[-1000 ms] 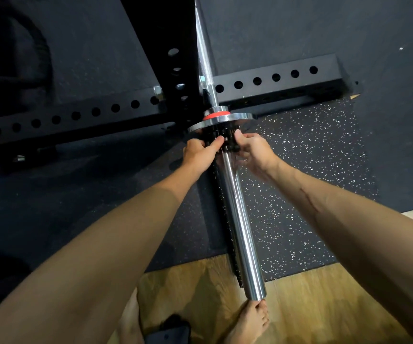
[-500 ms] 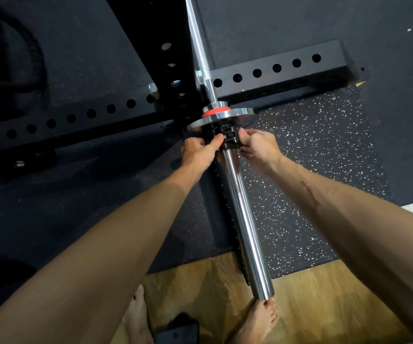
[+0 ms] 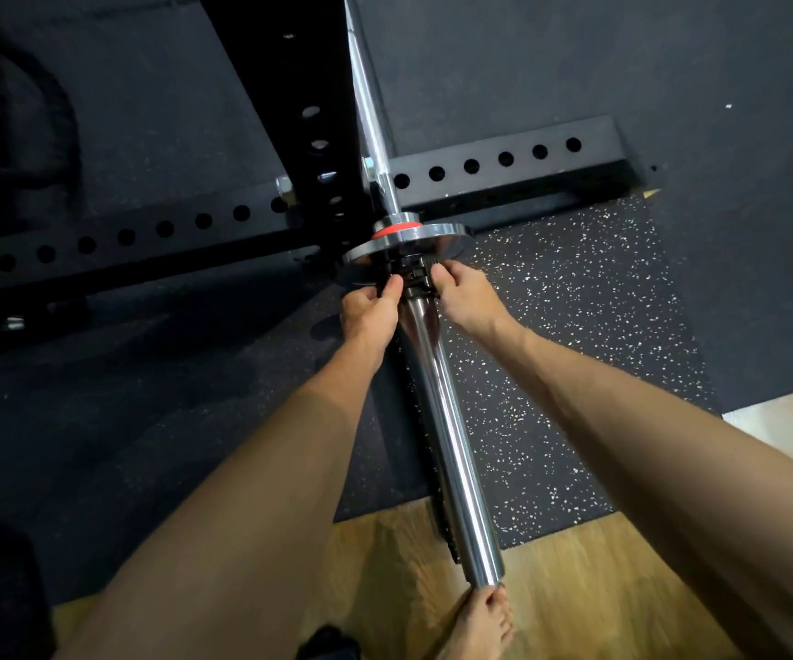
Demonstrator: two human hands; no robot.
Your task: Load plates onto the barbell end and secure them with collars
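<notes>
A chrome barbell sleeve (image 3: 447,445) runs from the rack toward me, its free end above my foot. A small chrome plate (image 3: 437,240) sits far up the sleeve against a red ring (image 3: 392,231). A black collar (image 3: 416,276) is on the sleeve, pressed against the plate's near face. My left hand (image 3: 368,312) grips the collar's left side with thumb and fingers. My right hand (image 3: 463,297) pinches its right side. Part of the collar is hidden by my fingers.
A black squat rack upright (image 3: 285,111) and its holed base beam (image 3: 504,159) stand just behind the plate. A speckled rubber mat (image 3: 575,326) lies under the sleeve, wooden floor (image 3: 575,588) nearer me. My bare foot (image 3: 482,621) is below the sleeve end.
Both hands stay on the collar at the plate; the fingers have shifted slightly around it. The camera has tilted a little, so the scene sits lower in view.
</notes>
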